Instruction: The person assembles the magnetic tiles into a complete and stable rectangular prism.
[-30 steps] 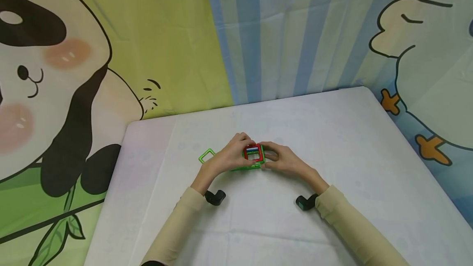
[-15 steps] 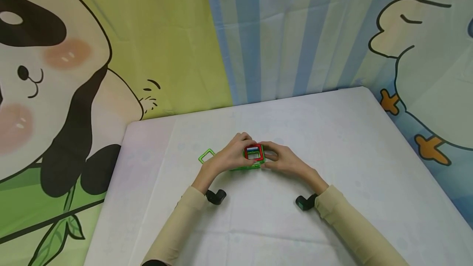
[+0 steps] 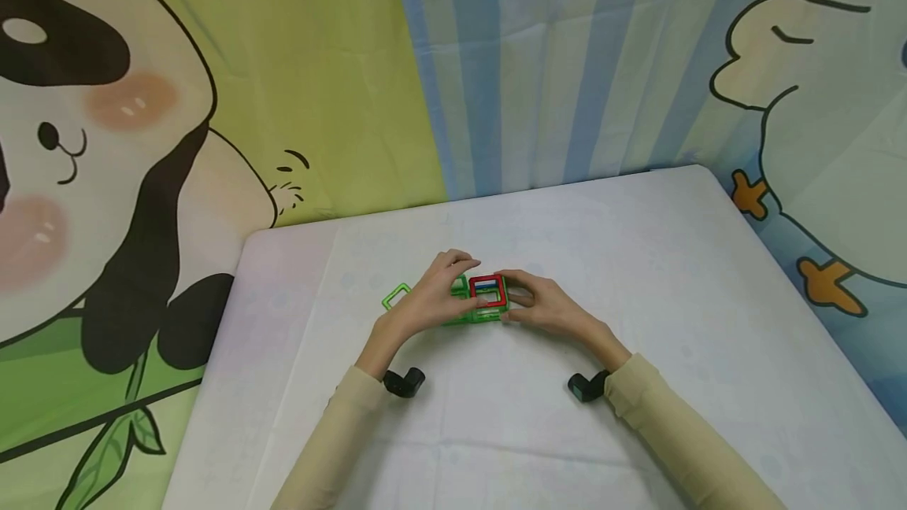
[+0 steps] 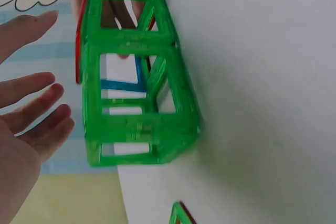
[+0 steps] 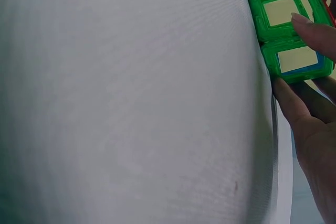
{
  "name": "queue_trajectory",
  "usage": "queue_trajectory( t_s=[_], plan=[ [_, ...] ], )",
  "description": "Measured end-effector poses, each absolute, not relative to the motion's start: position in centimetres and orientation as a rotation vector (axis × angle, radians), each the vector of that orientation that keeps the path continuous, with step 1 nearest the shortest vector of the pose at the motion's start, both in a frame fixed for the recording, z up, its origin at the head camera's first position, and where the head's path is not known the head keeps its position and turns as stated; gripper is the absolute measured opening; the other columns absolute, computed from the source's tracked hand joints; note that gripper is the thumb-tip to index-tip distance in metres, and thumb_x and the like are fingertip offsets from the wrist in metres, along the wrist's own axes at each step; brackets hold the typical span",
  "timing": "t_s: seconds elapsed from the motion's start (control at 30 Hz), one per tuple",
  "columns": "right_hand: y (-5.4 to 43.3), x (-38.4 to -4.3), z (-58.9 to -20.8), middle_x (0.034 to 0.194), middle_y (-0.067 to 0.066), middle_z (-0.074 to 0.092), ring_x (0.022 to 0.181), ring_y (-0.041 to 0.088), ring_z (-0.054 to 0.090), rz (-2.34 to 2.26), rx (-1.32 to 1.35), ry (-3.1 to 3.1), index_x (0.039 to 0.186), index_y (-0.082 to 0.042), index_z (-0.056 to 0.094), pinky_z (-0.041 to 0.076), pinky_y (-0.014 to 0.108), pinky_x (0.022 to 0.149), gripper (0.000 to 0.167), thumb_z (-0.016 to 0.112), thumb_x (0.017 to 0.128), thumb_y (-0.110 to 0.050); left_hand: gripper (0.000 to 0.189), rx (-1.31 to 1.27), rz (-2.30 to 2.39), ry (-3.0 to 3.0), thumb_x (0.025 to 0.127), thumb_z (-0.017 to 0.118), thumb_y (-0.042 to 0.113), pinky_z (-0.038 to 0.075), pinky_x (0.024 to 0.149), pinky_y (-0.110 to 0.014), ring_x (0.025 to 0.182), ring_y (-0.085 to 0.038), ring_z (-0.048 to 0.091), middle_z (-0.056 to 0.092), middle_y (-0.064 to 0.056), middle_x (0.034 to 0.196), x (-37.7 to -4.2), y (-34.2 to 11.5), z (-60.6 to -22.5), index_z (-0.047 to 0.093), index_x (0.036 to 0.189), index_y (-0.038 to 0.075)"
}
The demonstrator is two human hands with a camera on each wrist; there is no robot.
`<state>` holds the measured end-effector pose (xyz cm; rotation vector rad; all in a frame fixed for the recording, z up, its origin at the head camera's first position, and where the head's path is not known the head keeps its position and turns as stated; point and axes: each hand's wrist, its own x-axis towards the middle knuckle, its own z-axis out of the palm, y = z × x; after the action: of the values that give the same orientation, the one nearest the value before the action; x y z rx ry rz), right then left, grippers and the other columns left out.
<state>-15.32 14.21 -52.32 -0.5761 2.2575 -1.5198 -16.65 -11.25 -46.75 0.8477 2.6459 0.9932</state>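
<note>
A small box-like structure of green magnetic tiles (image 3: 487, 315) stands on the table, with a red square tile (image 3: 502, 290) on top at its right end. Through its open frames a blue tile (image 4: 123, 85) shows in the left wrist view. My right hand (image 3: 544, 303) holds the right end, thumb at the front corner and fingers behind. My left hand (image 3: 434, 295) hovers over the left part with spread, relaxed fingers. The left wrist view shows those fingers (image 4: 39, 114) apart from the tiles. Left of the structure lies a loose green tile (image 3: 394, 295), partly hidden by the left hand.
A white cloth covers the table (image 3: 567, 227). Behind it hangs a printed curtain (image 3: 340, 85) with cartoon animals. A black wrist camera (image 3: 404, 382) sits on the left wrist, and another black camera (image 3: 586, 388) on the right.
My left hand has let go of the red-topped end and drawn slightly left, its fingers spreading, so more green tiles show. The right hand has stayed in place.
</note>
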Motion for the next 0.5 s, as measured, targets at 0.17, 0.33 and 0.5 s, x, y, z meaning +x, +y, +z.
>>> queue_trajectory(
  t_s=[0.17, 0.33, 0.5],
  plan=[
    [14.3, -15.4, -52.4, 0.154, 0.019, 0.048, 0.135, 0.040, 0.056, -1.526, -0.553, 2.247, 0.154, -0.008, 0.043, 0.053, 0.041, 0.104, 0.075, 0.081, 0.089, -0.011, 0.065, 0.774, 1.023, 2.734, 0.092, 0.079, 0.026, 0.044, 0.112, -0.049, 0.136, -0.029, 0.045, 0.050, -0.010, 0.146, -16.5, -13.7, -46.5, 0.052, 0.147, 0.006],
    [14.3, -15.4, -52.3, 0.153, 0.020, 0.049, 0.135, 0.040, 0.056, -1.528, -0.549, 2.250, 0.153, -0.007, 0.044, 0.053, 0.043, 0.104, 0.075, 0.081, 0.088, -0.010, 0.061, 0.634, 1.013, 2.799, 0.094, 0.074, 0.019, 0.042, 0.113, -0.051, 0.137, -0.032, 0.043, 0.051, -0.014, 0.145, -16.5, -16.3, -46.6, 0.050, 0.148, 0.002],
    [14.2, -15.3, -52.3, 0.153, 0.020, 0.049, 0.136, 0.040, 0.055, -1.526, -0.549, 2.244, 0.153, -0.007, 0.043, 0.053, 0.042, 0.104, 0.074, 0.081, 0.089, -0.009, 0.054, 0.442, 0.894, 2.812, 0.097, 0.067, 0.015, 0.044, 0.110, -0.053, 0.136, -0.037, 0.045, 0.052, -0.018, 0.143, -16.5, -18.2, -47.0, 0.051, 0.145, -0.003]
  ],
)
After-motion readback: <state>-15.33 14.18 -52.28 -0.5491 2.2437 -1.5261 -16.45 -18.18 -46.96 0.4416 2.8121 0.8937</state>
